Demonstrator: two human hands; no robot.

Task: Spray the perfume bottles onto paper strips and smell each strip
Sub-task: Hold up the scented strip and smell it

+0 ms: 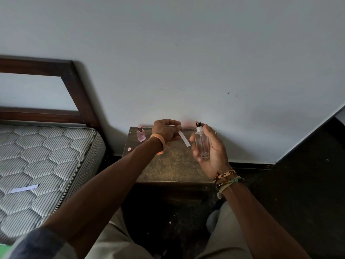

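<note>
My right hand [211, 154] grips a clear glass spray bottle [202, 144] upright, its black nozzle at the top, forefinger resting near the nozzle. My left hand [164, 130] pinches a white paper strip [183, 139] that hangs down and to the right, a short way left of the bottle. Both are held above a small dark wooden table [173, 165]. A small pink perfume bottle [141, 134] stands at the table's back left corner, and its pink cap [129, 149] lies near the left edge. Another white paper strip [24, 188] lies on the mattress.
A quilted mattress [46, 156] on a dark wooden bed frame [74, 86] fills the left side. A pale wall [186, 62] rises right behind the table. The floor [298, 184] is dark on the right. My knees show at the bottom.
</note>
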